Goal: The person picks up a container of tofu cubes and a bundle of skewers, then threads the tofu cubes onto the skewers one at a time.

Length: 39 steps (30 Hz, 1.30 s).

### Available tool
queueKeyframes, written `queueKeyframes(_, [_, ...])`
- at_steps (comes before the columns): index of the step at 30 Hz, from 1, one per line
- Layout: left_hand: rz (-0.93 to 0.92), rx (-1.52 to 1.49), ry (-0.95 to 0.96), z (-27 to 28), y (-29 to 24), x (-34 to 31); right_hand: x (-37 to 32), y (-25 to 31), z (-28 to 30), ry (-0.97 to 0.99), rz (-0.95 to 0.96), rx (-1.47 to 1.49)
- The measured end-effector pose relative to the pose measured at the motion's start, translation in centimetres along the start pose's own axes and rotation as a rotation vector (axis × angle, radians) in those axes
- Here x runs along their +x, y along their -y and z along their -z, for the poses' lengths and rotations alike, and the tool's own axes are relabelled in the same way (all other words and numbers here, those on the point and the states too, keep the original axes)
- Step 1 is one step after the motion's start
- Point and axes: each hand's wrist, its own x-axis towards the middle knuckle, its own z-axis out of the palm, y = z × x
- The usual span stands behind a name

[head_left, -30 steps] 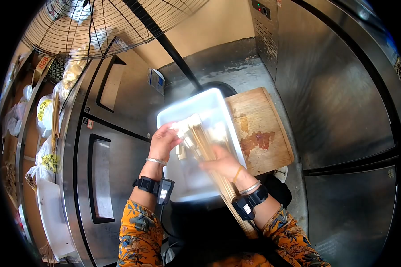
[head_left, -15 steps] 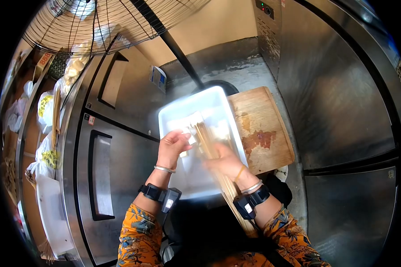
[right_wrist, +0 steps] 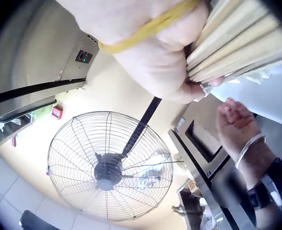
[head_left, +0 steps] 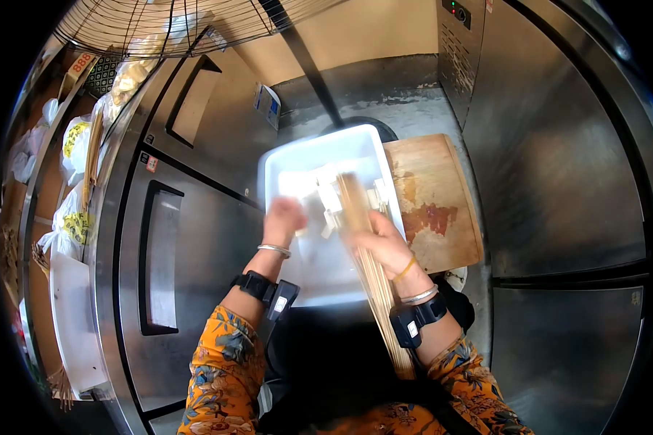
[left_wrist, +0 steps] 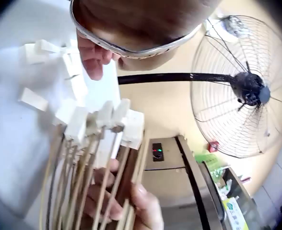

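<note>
In the head view my right hand [head_left: 384, 243] grips a thick bundle of wooden skewers [head_left: 379, 290], their long ends slanting down toward my lap. White blocks [left_wrist: 104, 115] sit on the skewers' upper tips in the left wrist view. My left hand [head_left: 284, 221] hovers over the left side of a white plastic tub [head_left: 297, 286], blurred in the head view. Its fingers look curled in the right wrist view; I cannot tell whether they pinch something. More loose white blocks [left_wrist: 34, 99] lie in the tub.
A stained wooden board [head_left: 442, 217] lies right of the tub. Steel cabinets stand on the left [head_left: 218, 101] and right [head_left: 551, 159]. A black fan pole [head_left: 308, 69] rises behind the tub, its wire cage [head_left: 159, 29] overhead. Bags [head_left: 72, 217] fill a shelf at far left.
My left hand has moved down from beside the skewer tips to the tub's left side. The right hand still grips the bundle, whose tips now appear farther right. The head view has shifted slightly.
</note>
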Motion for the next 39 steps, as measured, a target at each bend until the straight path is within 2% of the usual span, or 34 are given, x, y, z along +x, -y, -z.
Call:
queueKeyframes(2, [-0.047, 0.376, 0.098, -0.3, 1.8, 0.4, 0.2, -0.1, 0.2, 0.013, -0.016, 0.040])
queueKeyframes(4, [-0.243, 0.694, 0.094, -2.6, 1.1, -1.4, 0.3, -0.4, 0.4, 0.022, -0.009, 0.080])
queueKeyframes(7, [-0.007, 0.866, 0.185, -4.3, -0.1, -0.9, 0.1, -0.2, 0.6, 0.074, -0.008, 0.099])
queueKeyframes(11, [-0.060, 0.889, 0.294, -3.9, 0.9, -0.2, 0.2, 0.0, 0.5, 0.123, -0.015, 0.106])
queueKeyframes(14, [0.212, 0.271, 0.292, -1.5, 1.0, -1.0, 0.0, 0.2, 0.6, 0.100, -0.071, 0.097])
queueKeyframes(17, [0.394, -0.268, 0.135, 1.4, -1.7, -3.2, 0.3, -0.2, 0.6, 0.079, -0.042, 0.057])
queueKeyframes(20, [0.311, -0.570, 0.112, 3.8, -2.6, -3.7, 0.6, -0.8, 0.7, 0.154, 0.050, -0.109])
queueKeyframes(23, [0.191, -0.722, 0.077, 3.2, -6.9, -4.9, 2.2, -3.8, 2.0, 0.125, 0.095, -0.292])
queueKeyframes(26, [0.156, -0.785, 0.122, 2.6, -8.6, -4.6, 0.8, -0.9, 0.8, 0.154, -0.050, -0.244])
queueKeyframes(30, [0.152, -0.825, 0.148, 1.8, -9.3, -3.3, 1.8, -2.8, 0.9, 0.119, 0.202, -0.252])
queueKeyframes(34, [0.158, -0.798, 0.147, 1.5, -8.7, -2.3, 1.2, -2.2, 0.7, 0.125, 0.220, -0.263])
queueKeyframes(39, [0.144, -0.752, 0.153, 1.2, -9.1, -2.4, 1.0, -1.8, 0.4, 0.153, 0.127, -0.212])
